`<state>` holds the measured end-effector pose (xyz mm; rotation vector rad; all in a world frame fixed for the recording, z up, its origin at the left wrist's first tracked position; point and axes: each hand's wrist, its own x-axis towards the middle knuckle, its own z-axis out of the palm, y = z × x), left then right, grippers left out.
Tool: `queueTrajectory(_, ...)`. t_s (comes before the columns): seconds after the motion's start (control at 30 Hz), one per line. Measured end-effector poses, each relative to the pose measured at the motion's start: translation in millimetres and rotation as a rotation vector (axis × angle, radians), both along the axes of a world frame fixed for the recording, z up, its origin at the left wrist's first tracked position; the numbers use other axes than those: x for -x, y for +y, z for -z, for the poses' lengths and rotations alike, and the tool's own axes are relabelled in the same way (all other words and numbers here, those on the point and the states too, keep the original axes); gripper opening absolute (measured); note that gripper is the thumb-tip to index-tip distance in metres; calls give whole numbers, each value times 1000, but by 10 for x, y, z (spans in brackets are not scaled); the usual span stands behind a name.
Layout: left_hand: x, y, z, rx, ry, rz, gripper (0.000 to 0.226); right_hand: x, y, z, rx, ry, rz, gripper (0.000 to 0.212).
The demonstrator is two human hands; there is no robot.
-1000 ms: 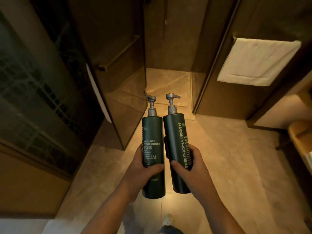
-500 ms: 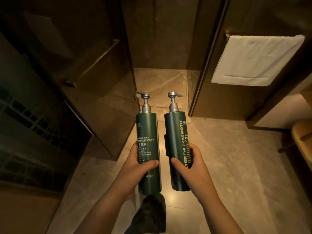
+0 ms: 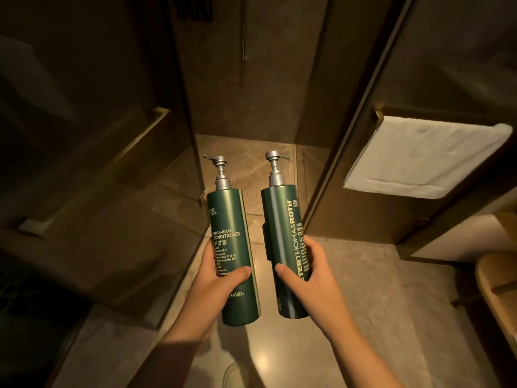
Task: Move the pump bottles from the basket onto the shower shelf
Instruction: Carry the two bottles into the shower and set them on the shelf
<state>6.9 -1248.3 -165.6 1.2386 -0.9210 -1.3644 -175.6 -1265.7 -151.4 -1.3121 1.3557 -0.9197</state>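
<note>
I hold two tall dark green pump bottles upright in front of me, side by side and a little apart. My left hand (image 3: 216, 284) grips the conditioner bottle (image 3: 230, 219) around its lower half. My right hand (image 3: 310, 281) grips the body cleanser bottle (image 3: 281, 219) the same way. Both have silver pump heads. Beyond them is the shower stall's doorway with its tiled floor (image 3: 246, 169). No shower shelf or basket is clearly in view.
A glass shower door (image 3: 112, 205) with a brass handle (image 3: 140, 135) stands to the left. A glass panel on the right carries a white towel (image 3: 425, 155) on a rail. A wooden stool edge (image 3: 498, 292) shows at the far right. My shoe tip (image 3: 233, 375) is below.
I have stepped closer to the shower doorway; the door and towel panel look nearer and wider apart. The two bottles have drifted slightly apart. Both grips are unchanged.
</note>
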Motion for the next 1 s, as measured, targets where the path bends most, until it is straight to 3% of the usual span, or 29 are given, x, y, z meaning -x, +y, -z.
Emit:
queueTrajectory(0.4,339,-1914,65,-8,-108,8,69,423,-1758,149,-14,-38,61,57)
queueTrajectory(0.53,582,-2498,47,-16,-110,-81,62,625,-2503,176,-24,-79,2,61)
queueTrajectory(0.73,874,-3273,-98,-60,-101,-153,65,915,-3499,77,34,21,-107,58)
queueTrajectory(1.0,758,-3854,-58,-105,-104,-270,62,771,-4358,179,-41,-10,-171,59)
